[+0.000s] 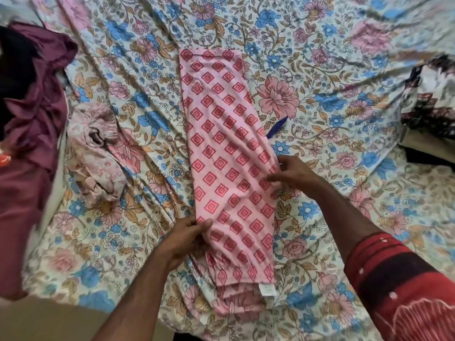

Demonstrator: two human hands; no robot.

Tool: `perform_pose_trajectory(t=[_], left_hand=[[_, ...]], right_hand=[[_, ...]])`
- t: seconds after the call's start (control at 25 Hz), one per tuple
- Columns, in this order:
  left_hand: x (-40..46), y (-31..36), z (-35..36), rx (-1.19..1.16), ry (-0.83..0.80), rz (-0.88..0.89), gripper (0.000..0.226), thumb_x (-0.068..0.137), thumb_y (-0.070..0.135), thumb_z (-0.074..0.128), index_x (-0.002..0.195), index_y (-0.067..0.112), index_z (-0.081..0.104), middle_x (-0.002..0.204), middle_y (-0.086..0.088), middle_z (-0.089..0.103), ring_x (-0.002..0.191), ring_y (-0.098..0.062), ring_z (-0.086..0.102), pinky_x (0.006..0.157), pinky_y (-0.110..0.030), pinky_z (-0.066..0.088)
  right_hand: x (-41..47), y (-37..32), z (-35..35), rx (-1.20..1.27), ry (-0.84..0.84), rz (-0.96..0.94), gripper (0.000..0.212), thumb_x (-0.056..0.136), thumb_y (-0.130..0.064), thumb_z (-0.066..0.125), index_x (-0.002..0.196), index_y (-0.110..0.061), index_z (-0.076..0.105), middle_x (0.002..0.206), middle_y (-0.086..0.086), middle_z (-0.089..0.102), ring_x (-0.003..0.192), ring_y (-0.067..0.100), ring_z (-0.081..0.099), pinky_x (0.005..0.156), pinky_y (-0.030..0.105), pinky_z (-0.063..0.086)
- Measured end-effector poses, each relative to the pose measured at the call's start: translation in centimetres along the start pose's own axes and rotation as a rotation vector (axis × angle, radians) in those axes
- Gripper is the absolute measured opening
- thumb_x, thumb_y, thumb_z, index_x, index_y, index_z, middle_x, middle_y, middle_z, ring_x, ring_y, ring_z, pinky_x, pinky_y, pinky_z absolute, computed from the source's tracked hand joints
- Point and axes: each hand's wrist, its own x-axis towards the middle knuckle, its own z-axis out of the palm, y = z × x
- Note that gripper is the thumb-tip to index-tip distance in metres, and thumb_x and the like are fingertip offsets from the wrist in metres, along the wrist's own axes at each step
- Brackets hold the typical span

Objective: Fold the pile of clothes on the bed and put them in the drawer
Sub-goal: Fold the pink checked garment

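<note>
A pink garment with red diamond print [226,148] lies stretched in a long narrow strip down the middle of the floral bedsheet [344,70]. My left hand [189,237] pinches its left edge near the lower part, thumb on top of the cloth. My right hand [293,173] grips the right edge a little farther up, fingers curled round a gathered fold. A white label shows at the garment's near end. A crumpled pale pink printed garment [96,153] lies to the left. A maroon garment [32,114] is heaped at the far left.
A dark floral cloth [430,99] lies at the right edge of the bed. A blue strip [277,126] pokes out beside the pink garment. The bed's near edge and bare floor [49,321] show at the lower left. No drawer is in view.
</note>
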Motion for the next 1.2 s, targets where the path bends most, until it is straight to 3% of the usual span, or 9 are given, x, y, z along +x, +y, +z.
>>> perform_pose_trajectory(t=[0.08, 0.2, 0.36, 0.48, 0.56, 0.64, 0.76, 0.88, 1.2], left_hand=[[-0.9, -1.6, 0.3, 0.083, -0.043, -0.009, 0.036, 0.089, 0.015, 0.073, 0.116, -0.006, 0.061, 0.109, -0.021, 0.075, 0.095, -0.037, 0.073, 0.077, -0.045, 0.061], [-1.8, -3.9, 1.1, 0.293, 0.037, 0.043, 0.029, 0.088, 0.008, 0.073, 0.114, 0.004, 0.061, 0.1, -0.013, 0.077, 0.079, -0.028, 0.074, 0.061, -0.036, 0.055], [-2.2, -5.6, 2.4, 0.289, 0.214, 0.084, 0.034, 0.085, -0.003, 0.072, 0.114, 0.011, 0.061, 0.105, -0.009, 0.075, 0.086, -0.025, 0.076, 0.065, -0.034, 0.06], [-3.0, -7.4, 3.2, 0.298, 0.239, 0.056, 0.03, 0.083, -0.002, 0.075, 0.11, 0.006, 0.064, 0.102, -0.007, 0.077, 0.085, -0.019, 0.077, 0.072, -0.035, 0.063], [-3.9, -8.6, 3.8, 0.332, 0.256, 0.057, 0.027, 0.082, 0.0, 0.077, 0.106, 0.008, 0.067, 0.098, -0.003, 0.078, 0.086, -0.016, 0.076, 0.078, -0.035, 0.061], [-4.5, -9.4, 4.6, 0.357, 0.301, 0.087, 0.025, 0.082, 0.001, 0.078, 0.101, 0.014, 0.068, 0.097, -0.001, 0.077, 0.09, -0.016, 0.074, 0.083, -0.037, 0.059], [-5.1, -10.5, 5.7, 0.313, 0.41, 0.131, 0.039, 0.08, -0.003, 0.079, 0.098, 0.027, 0.063, 0.1, 0.0, 0.075, 0.091, -0.019, 0.073, 0.082, -0.041, 0.062], [-5.1, -11.5, 5.9, 0.227, 0.473, 0.146, 0.038, 0.08, -0.006, 0.077, 0.104, 0.021, 0.062, 0.1, -0.004, 0.075, 0.089, -0.022, 0.074, 0.081, -0.047, 0.063], [-6.1, -14.1, 6.5, 0.213, 0.506, 0.268, 0.04, 0.08, -0.001, 0.08, 0.106, 0.017, 0.056, 0.094, -0.007, 0.074, 0.081, -0.018, 0.076, 0.069, -0.04, 0.065]], right_hand=[[-0.8, 0.5, -0.1, -0.049, -0.092, 0.0, 0.042, 0.079, -0.005, 0.083, 0.116, -0.005, 0.064, 0.103, 0.012, 0.077, 0.09, 0.028, 0.078, 0.077, 0.04, 0.064], [-1.2, 1.0, -0.1, -0.046, 0.062, -0.034, 0.041, 0.082, -0.003, 0.08, 0.118, -0.006, 0.061, 0.105, 0.012, 0.074, 0.089, 0.025, 0.077, 0.069, 0.034, 0.063], [-1.7, 1.9, 0.1, -0.191, 0.114, -0.041, 0.042, 0.083, 0.003, 0.075, 0.119, -0.008, 0.057, 0.109, 0.008, 0.069, 0.1, 0.027, 0.073, 0.079, 0.041, 0.065], [-2.8, 2.8, 1.7, -0.242, 0.185, -0.138, 0.086, 0.072, 0.002, 0.081, 0.144, -0.02, 0.04, 0.126, -0.002, 0.055, 0.113, 0.028, 0.065, 0.083, 0.045, 0.063], [-4.1, 4.5, 3.7, -0.484, 0.231, -0.242, 0.11, 0.065, -0.014, 0.089, 0.152, -0.032, 0.024, 0.151, 0.001, 0.035, 0.137, 0.03, 0.042, 0.107, 0.054, 0.045], [-6.4, 6.9, 6.0, -0.739, 0.28, -0.365, 0.1, 0.071, -0.035, 0.087, 0.151, -0.037, 0.026, 0.164, -0.002, 0.015, 0.148, 0.027, 0.018, 0.117, 0.056, 0.019], [-11.1, 9.9, 9.5, -0.874, 0.073, -0.434, 0.061, 0.081, -0.061, 0.073, 0.133, -0.04, 0.05, 0.162, -0.004, 0.022, 0.147, 0.023, 0.022, 0.12, 0.06, 0.018], [-13.7, 12.4, 12.3, -1.136, -0.119, -0.372, 0.057, 0.086, -0.062, 0.066, 0.136, -0.04, 0.05, 0.158, -0.006, 0.031, 0.146, 0.021, 0.028, 0.119, 0.063, 0.02], [-16.1, 15.5, 14.9, -1.203, 0.257, -0.48, 0.033, 0.095, -0.045, 0.056, 0.122, -0.029, 0.06, 0.124, -0.004, 0.065, 0.117, 0.021, 0.058, 0.099, 0.052, 0.041]])
